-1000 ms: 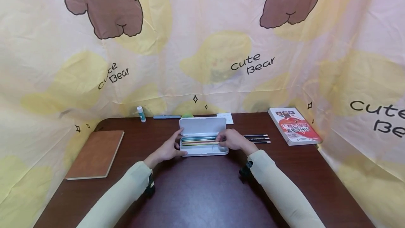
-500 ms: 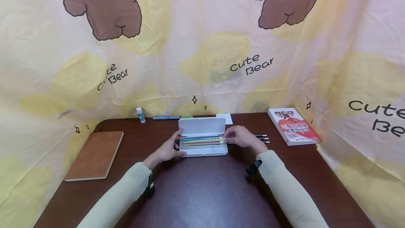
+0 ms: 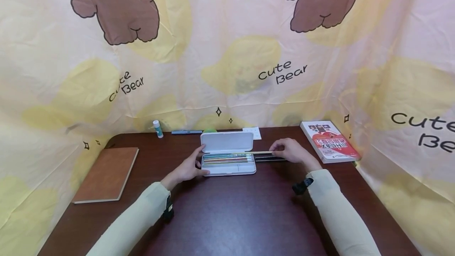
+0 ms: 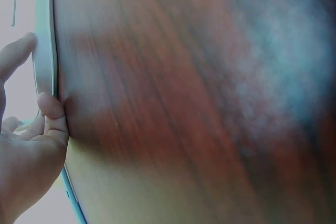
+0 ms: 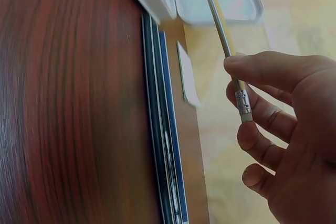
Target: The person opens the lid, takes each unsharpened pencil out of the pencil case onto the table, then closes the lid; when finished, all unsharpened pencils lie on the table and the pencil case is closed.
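Note:
A white pencil case [image 3: 229,174] stands on the table with its lid [image 3: 227,142] raised. Several coloured pencils [image 3: 225,160] lie lengthwise inside it. My left hand [image 3: 185,168] grips the case's left end, thumb at the front corner and a finger up at the lid. Just beyond the right end, my right hand [image 3: 293,153] pinches a yellow pencil [image 5: 219,22] close to its eraser. That pencil slants over the case, its far part overlapping the lid in the right wrist view. Below the right hand, dark pencils [image 5: 160,103] lie side by side on the table.
A brown notebook [image 3: 106,175] lies at the left, a book with a red and white cover [image 3: 328,141] at the right. Along the back are a glue stick [image 3: 158,129], a blue pen [image 3: 186,132] and a white paper [image 3: 256,133]. A printed curtain [image 3: 227,70] hangs behind.
My right hand has moved right, from over the case to past its end, drawing the yellow pencil out of the case. The left hand stays at the case's left end.

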The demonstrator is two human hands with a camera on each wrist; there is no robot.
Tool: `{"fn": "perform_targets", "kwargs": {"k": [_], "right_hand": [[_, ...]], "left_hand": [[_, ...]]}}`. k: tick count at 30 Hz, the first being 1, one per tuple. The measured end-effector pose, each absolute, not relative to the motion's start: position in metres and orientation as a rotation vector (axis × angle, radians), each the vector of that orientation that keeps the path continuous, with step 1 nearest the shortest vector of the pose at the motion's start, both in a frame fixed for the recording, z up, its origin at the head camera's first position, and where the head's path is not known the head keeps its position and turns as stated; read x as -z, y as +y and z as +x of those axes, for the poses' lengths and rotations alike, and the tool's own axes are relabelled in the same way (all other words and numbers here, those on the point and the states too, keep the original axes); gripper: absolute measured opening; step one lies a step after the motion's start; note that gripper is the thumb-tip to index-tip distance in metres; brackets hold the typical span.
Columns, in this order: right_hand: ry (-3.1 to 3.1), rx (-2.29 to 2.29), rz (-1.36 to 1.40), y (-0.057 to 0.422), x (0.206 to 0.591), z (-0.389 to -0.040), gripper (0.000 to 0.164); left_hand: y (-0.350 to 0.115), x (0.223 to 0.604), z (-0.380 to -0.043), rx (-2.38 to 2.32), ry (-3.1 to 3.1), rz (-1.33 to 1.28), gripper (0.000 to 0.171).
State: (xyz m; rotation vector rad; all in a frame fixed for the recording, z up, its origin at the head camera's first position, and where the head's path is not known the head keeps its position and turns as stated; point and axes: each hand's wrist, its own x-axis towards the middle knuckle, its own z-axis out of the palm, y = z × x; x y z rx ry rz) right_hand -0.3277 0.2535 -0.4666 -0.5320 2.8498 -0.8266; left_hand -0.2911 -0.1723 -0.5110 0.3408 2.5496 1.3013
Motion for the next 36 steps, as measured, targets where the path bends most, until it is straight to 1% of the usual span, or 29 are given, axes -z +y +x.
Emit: {"fn": "perform_targets", "kwargs": {"k": [10, 18, 26, 29, 36], "right_hand": [[2.840, 0.816, -0.383, 0.301, 0.467, -0.321, 0.014], [2.812, 0.803, -0.318, 0.324, 0.474, -0.314, 0.017], [2.767, 0.817, -0.276, 0.336, 0.481, -0.313, 0.013], [2.749, 0.813, -0.303, 0.336, 0.484, -0.312, 0.013], [2.773, 0.784, -0.275, 0.333, 0.493, -0.315, 0.011]], "left_hand": [[-0.172, 0.510, -0.291, -1.295, 2.550, 0.343, 0.103], [-0.172, 0.508, -0.290, -1.286, 2.547, 0.329, 0.103], [-0.172, 0.508, -0.291, -1.288, 2.553, 0.329, 0.103], [-0.172, 0.509, -0.291, -1.290, 2.554, 0.334, 0.103], [-0.171, 0.510, -0.290, -1.279, 2.560, 0.335, 0.102]]}}
